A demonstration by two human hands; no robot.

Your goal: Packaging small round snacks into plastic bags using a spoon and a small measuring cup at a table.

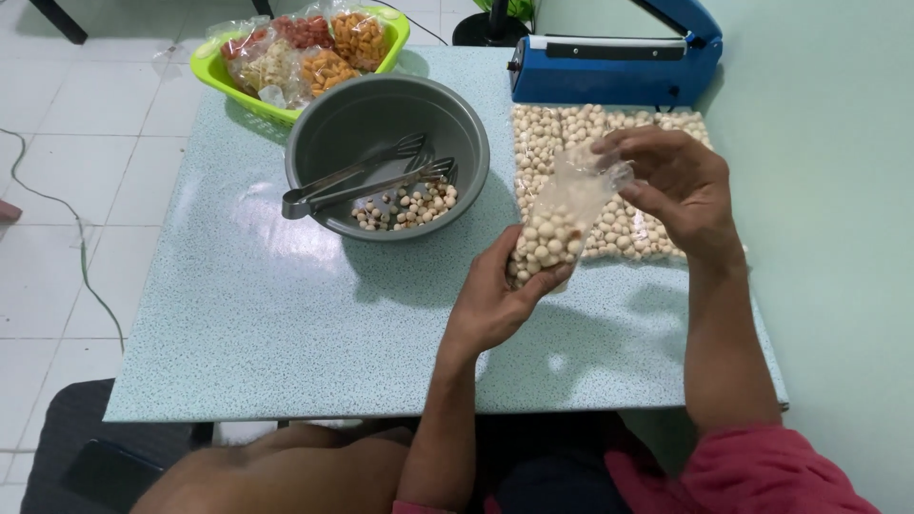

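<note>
Clear plastic bag of pale round snack balls is being held above the speckled green tabletop, between the grey bowl and the row of already filled packets lying flat by the wall. The left hand is cupping the filled lower half from beneath, fingers curled round the load, thumb lying along one side. The right hand is pinching the empty top of the film between thumb and fingertips, drawing the mouth upward and toward the right; the bag is leaning at a slant between the two grips. Judgement on handling: the film is looking thin, soft and slick, with no stiffness of its own, so it is taking its shape from the contents; the fill is looking light but loose, likely to shift and spill if the mouth is dropping below the load. The balls are probably brittle, so a hard squeeze is risking crushing. Sound holds appear to be underneath the fill for support and at the flat empty neck for control. Metal tongs are resting in the bowl over a small remainder of balls. A blue heat sealer is sitting at the far edge; a green basket of mixed snack packets is standing at far left.
</note>
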